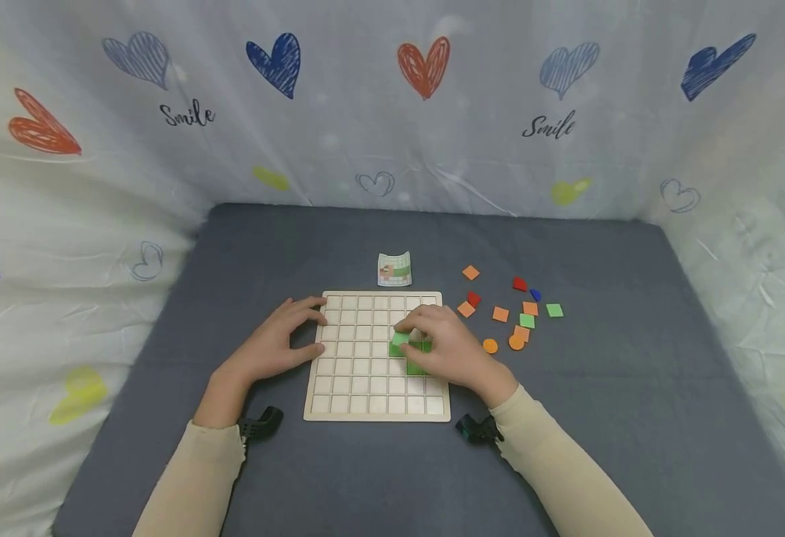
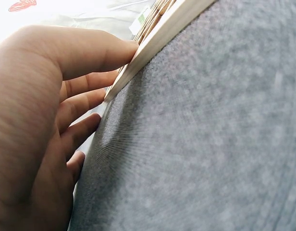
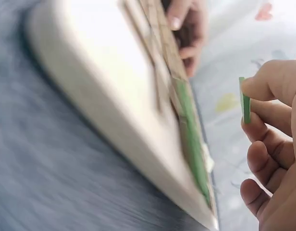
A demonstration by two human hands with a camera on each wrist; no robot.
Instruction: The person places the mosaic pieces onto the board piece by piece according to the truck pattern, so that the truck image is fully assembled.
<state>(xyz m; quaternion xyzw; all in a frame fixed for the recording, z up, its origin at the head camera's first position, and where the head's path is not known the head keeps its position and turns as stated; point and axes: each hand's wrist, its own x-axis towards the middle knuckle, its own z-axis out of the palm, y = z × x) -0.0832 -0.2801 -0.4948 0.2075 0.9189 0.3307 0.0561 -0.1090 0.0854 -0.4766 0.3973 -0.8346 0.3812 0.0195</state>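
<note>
A wooden grid board [image 1: 359, 384] lies flat on the dark grey cloth. My left hand [image 1: 273, 337] touches its left edge with spread fingers and thumb, seen close up in the left wrist view. Over the right part of the board, my right hand [image 1: 449, 347] pinches a small green square tile [image 3: 245, 101] between thumb and fingertip, held above the surface. Several green tiles [image 1: 416, 368] sit in the grid cells below that hand, which partly covers them.
Behind the board lies a small picture card [image 1: 394, 270]. To the right are scattered loose pieces: orange squares [image 1: 500, 314], orange discs [image 1: 490, 346], red pieces [image 1: 519, 284], a blue piece [image 1: 535, 294] and green squares [image 1: 554, 310]. A heart-printed curtain [image 1: 339, 134] surrounds the table.
</note>
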